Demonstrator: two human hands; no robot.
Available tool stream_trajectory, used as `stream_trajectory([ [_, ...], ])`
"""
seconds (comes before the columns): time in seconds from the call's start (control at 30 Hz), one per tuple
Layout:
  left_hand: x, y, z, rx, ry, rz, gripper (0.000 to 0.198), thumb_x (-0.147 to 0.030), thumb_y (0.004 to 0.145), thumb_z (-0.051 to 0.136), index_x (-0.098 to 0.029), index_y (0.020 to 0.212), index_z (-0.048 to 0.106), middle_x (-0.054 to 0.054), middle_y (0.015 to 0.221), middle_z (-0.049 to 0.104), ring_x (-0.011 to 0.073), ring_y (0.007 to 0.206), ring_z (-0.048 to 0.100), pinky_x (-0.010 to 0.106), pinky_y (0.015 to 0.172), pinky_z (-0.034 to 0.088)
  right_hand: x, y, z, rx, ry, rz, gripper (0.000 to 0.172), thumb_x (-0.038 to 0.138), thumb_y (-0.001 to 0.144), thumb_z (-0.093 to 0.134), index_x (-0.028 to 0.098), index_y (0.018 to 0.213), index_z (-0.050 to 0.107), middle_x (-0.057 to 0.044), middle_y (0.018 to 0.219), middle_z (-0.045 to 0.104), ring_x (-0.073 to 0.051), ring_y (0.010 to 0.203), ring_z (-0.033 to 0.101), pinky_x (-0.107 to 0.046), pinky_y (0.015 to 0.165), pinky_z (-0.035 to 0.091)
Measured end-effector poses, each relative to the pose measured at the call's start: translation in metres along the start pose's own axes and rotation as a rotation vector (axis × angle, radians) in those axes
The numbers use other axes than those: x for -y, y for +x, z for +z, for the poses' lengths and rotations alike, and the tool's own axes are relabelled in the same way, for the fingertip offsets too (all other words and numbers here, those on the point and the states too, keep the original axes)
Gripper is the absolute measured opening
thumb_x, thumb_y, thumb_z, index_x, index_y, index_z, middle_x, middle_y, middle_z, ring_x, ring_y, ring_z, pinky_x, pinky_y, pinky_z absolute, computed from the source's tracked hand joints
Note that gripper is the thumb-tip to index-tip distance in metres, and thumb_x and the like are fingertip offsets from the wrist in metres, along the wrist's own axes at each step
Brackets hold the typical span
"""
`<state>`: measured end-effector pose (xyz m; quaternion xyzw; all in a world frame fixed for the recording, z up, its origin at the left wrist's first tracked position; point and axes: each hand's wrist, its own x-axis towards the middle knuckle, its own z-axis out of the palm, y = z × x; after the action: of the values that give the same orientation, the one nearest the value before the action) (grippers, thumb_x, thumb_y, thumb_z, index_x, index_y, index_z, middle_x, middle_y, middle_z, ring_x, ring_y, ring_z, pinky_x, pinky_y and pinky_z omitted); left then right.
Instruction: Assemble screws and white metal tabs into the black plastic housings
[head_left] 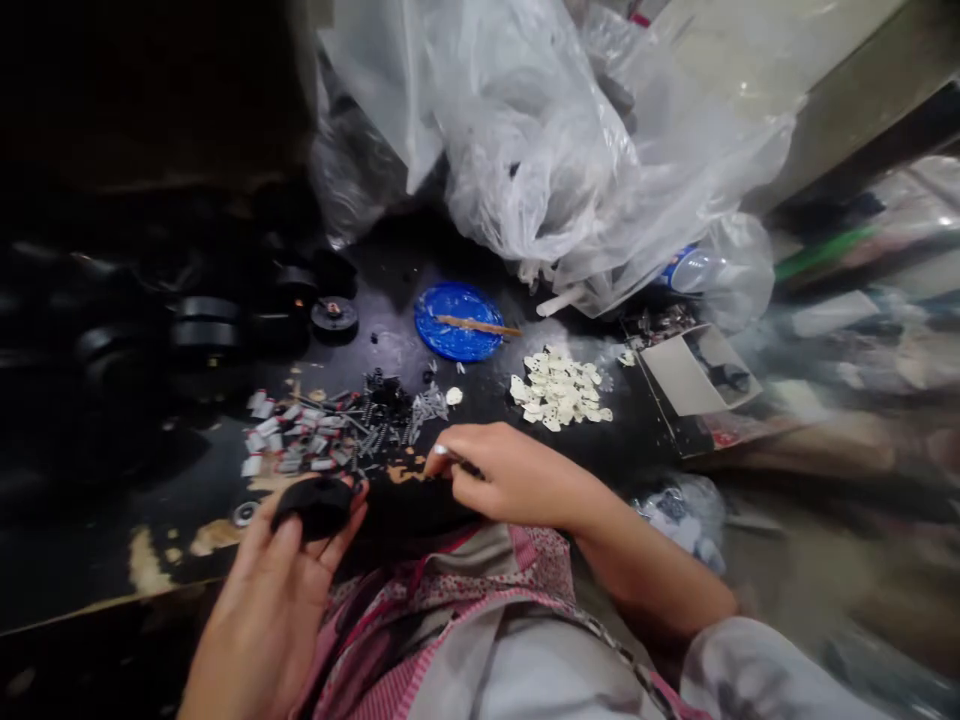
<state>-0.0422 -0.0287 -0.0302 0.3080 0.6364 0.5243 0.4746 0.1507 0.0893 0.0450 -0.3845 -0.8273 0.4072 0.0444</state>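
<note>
At the lower left, the left hand (277,575) holds a black cap (315,507), its wider span running across the frame; the right hand (506,468), lower centre, curls around a part-hidden slim tool (466,464), apart from the cap.

The scene is viewed by a single camera worn on the person's head, faced forward and down. The grip of the left hand (271,585) on a black round part (313,508) is seen from close above. On the wearer's side of the grip, clothing (510,655) is caught; beyond it, the tabletop (75,555) is covered (the far right is blurred), with plastic bags (517,140) farthest off.
</note>
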Motion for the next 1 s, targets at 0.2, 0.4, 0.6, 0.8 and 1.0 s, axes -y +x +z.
stream_trajectory([
  [0.2,-0.042,0.020,0.039,-0.077,-0.446,-0.151,0.020,-0.019,0.069,0.074,-0.027,0.087,0.068,0.000,0.109,0.072,0.0309,0.122,0.054,0.042,0.098,0.049,-0.016,-0.005,0.014,-0.103,0.062,-0.142,0.026,0.004,0.086,0.047,0.014,0.104,0.063,-0.006,0.105,0.068,-0.014,0.100,0.062,-0.026,0.091,0.046],
  [0.4,-0.041,0.009,0.040,-0.149,-0.628,-0.216,0.019,-0.030,0.086,0.062,-0.028,0.104,0.067,0.000,0.123,0.067,0.0265,0.118,0.058,0.042,0.094,0.053,-0.018,0.019,0.018,-0.155,-0.380,-0.071,0.017,0.015,0.093,0.049,0.015,0.102,0.063,-0.006,0.096,0.065,-0.018,0.090,0.061,-0.030,0.081,0.044],
  [0.6,-0.037,0.012,0.047,-0.041,-0.701,-0.263,0.024,-0.024,0.087,0.061,-0.026,0.111,0.065,0.005,0.125,0.066,0.0235,0.112,0.062,0.037,0.092,0.055,-0.013,0.035,0.017,-0.090,-0.707,-0.140,0.011,0.018,0.093,0.049,0.015,0.095,0.059,-0.006,0.093,0.063,-0.021,0.081,0.061,-0.034,0.071,0.040],
  [0.8,-0.036,0.017,0.051,-0.080,-0.754,-0.188,0.029,-0.027,0.090,0.056,-0.028,0.118,0.062,0.002,0.133,0.061,0.0236,0.119,0.057,0.040,0.098,0.051,-0.005,0.043,0.012,-0.035,-0.786,-0.225,0.013,0.018,0.091,0.046,0.012,0.091,0.058,-0.009,0.089,0.063,-0.023,0.074,0.061,-0.037,0.068,0.039],
  [1.0,-0.033,0.018,0.051,-0.152,-0.810,-0.251,0.021,-0.030,0.088,0.056,-0.023,0.104,0.068,0.002,0.109,0.072,0.0241,0.107,0.064,0.040,0.094,0.054,-0.006,0.029,0.008,-0.183,-0.053,-0.082,0.006,0.020,0.084,0.061,0.016,0.089,0.059,0.001,0.083,0.067,-0.011,0.070,0.059,-0.021,0.064,0.041],
])
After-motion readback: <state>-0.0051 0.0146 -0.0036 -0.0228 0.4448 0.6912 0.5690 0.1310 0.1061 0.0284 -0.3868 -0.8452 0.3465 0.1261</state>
